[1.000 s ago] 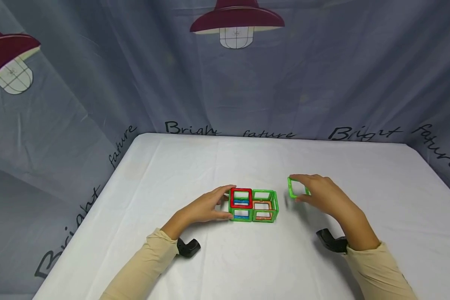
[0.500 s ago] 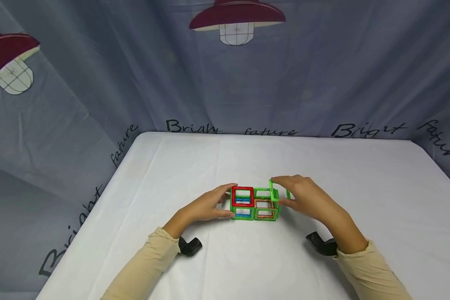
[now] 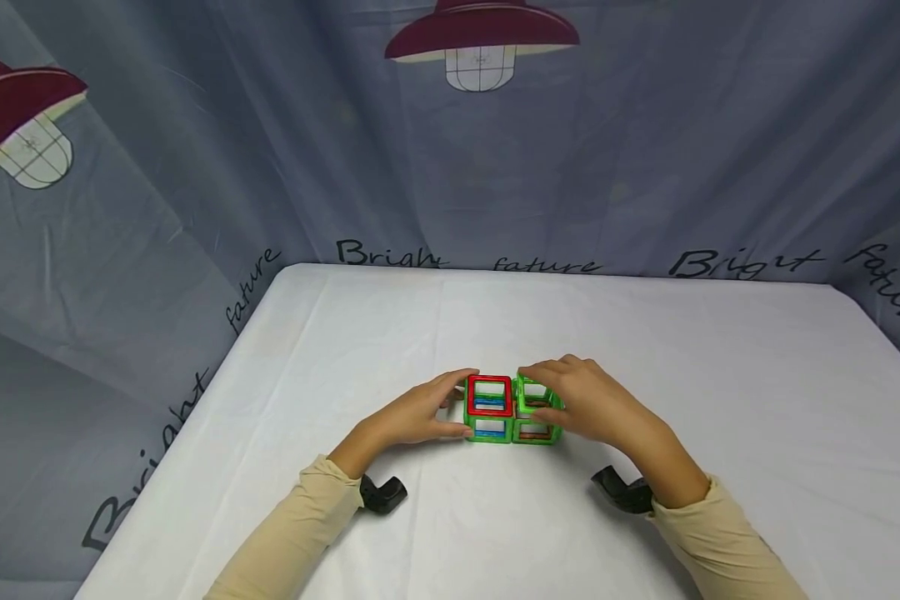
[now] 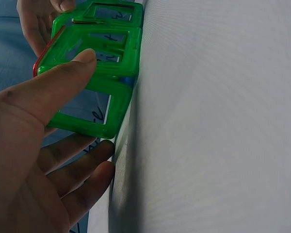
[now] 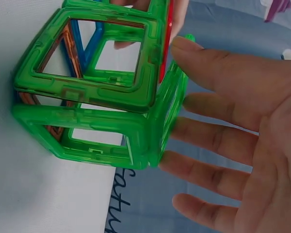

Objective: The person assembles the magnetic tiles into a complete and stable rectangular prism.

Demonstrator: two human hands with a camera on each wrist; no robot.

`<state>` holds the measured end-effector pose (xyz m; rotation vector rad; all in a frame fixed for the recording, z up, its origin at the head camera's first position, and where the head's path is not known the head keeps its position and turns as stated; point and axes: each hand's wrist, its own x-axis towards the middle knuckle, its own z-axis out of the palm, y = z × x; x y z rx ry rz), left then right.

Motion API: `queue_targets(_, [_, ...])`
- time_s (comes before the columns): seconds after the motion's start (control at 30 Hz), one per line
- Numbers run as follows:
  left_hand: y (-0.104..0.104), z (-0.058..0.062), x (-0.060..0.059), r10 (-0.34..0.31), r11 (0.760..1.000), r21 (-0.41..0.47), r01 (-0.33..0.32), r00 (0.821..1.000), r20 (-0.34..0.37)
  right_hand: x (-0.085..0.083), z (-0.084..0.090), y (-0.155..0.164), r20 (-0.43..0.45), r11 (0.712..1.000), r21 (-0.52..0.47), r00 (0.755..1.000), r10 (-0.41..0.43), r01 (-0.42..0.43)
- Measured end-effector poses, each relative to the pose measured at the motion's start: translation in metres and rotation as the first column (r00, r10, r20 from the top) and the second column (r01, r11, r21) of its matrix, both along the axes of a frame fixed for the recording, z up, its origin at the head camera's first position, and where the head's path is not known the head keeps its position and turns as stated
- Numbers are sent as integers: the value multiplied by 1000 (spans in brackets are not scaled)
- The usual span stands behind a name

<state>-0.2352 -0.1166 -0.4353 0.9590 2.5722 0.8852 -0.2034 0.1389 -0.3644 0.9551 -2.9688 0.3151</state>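
Two cubes of see-through magnetic tiles stand joined side by side, mostly green, with blue and orange tiles among them. A red square tile [image 3: 471,396] tops the left cube. My left hand [image 3: 412,415] grips that cube, its thumb across a green side tile [image 4: 128,58] in the left wrist view. At the right cube's top, my right hand [image 3: 592,400] holds a green square tile [image 5: 177,80] between thumb and fingertips. In the right wrist view this tile leans slightly away from the top, its lower edge right at the cube's green side tile [image 5: 82,94].
White cloth covers the table [image 3: 450,517]. Behind it hangs a grey curtain [image 3: 307,125] with printed lamps and lettering. A black wrist mount [image 3: 384,495] sits below the left wrist, and another black mount [image 3: 624,490] below the right.
My right hand has moved left with the green tile, from apart on the right to the right cube's top. The left hand keeps its grip on the left cube.
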Motion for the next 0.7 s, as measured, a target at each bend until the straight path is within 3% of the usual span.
queue_targets(0.7, [1, 2, 1, 3, 1000, 10, -3, 1000, 10, -1, -6, -4, -18, 1000, 5, 1000, 18, -18])
